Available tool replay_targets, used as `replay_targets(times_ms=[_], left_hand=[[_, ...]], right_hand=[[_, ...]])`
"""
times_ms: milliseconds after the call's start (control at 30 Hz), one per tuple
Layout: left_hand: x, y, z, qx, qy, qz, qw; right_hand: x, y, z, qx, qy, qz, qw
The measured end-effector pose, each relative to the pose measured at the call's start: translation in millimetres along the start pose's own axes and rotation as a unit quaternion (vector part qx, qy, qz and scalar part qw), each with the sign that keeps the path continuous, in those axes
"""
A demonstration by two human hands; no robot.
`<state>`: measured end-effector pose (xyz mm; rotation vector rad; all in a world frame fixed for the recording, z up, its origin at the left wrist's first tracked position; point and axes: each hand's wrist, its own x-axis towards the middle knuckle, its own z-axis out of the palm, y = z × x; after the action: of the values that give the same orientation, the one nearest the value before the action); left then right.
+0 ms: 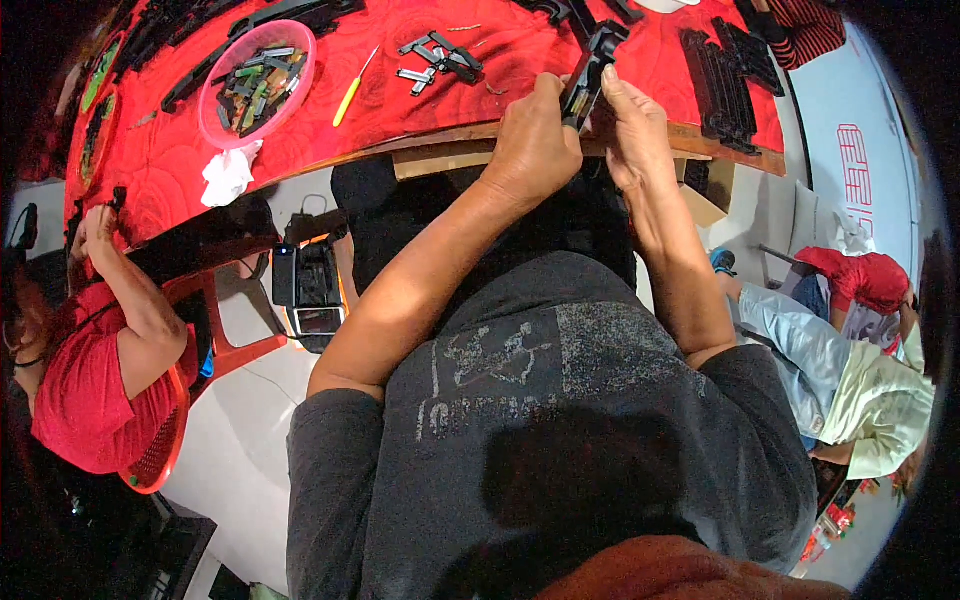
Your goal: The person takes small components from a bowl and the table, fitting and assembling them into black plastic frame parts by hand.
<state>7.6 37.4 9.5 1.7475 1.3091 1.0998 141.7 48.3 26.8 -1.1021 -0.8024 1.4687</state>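
Head view, looking down past a grey printed shirt: two bare forearms rise from the lower edge to the front rim of a bench [300,150] covered in red cloth with a raised rose pattern. The left hand [535,140] is curled closed around the lower end of a black plastic part [590,70], a long, angular moulded piece standing nearly upright at the bench edge. The right hand [632,125] presses against the same part from the other side, fingers extended upward along it and thumb tucked near its base; it looks to be gripping, though the far fingers are hidden.

One pink translucent bowl [258,82], round and shallow, sits to the left on the cloth, filled with small dark and greenish pieces too many and too small to count. One crumpled white rag [228,172] hangs over the bench edge just below the bowl. One thin yellow-handled tool [350,95] lies between the bowl and a loose cluster of black and silvery metal bits [435,58], perhaps five or six. A stack of long black ribbed strips [725,85] lies at the right end of the bench.

Another person in a red top [85,390] sits at the left on a red plastic chair [165,440], one hand at the bench edge.
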Motion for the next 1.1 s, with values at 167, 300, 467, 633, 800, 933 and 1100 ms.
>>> replay_targets(times_ms=[167,300,467,633,800,933,1100], left_hand=[[0.4,-3.3,2.9,0.014,-0.015,-0.005,1.0],[7.9,-3.0,6.4,0.01,-0.003,-0.03,1.0],[10.3,-0.8,6.3,0.021,0.025,-0.013,0.999],[9.0,1.0,4.3,0.088,0.022,-0.044,0.995],[8.0,2.3,5.2,0.067,0.03,-0.035,0.997],[9.4,-1.8,6.2,0.053,-0.004,-0.043,0.998],[1.4,-1.3,5.1,0.002,-0.003,0.019,1.0]], right_hand=[[1.5,4.3,-1.3,-0.014,0.043,-0.012,0.999],[-0.5,2.8,1.7,-0.008,0.034,-0.011,0.999],[1.2,7.4,0.5,0.001,0.05,-0.027,0.998],[-7.0,2.3,4.8,-0.008,0.043,-0.007,0.999],[-6.3,6.0,3.5,-0.03,0.042,-0.002,0.999],[0.0,12.3,2.2,0.01,0.054,-0.029,0.998],[2.7,7.7,-1.3,0.013,0.066,-0.026,0.997]])
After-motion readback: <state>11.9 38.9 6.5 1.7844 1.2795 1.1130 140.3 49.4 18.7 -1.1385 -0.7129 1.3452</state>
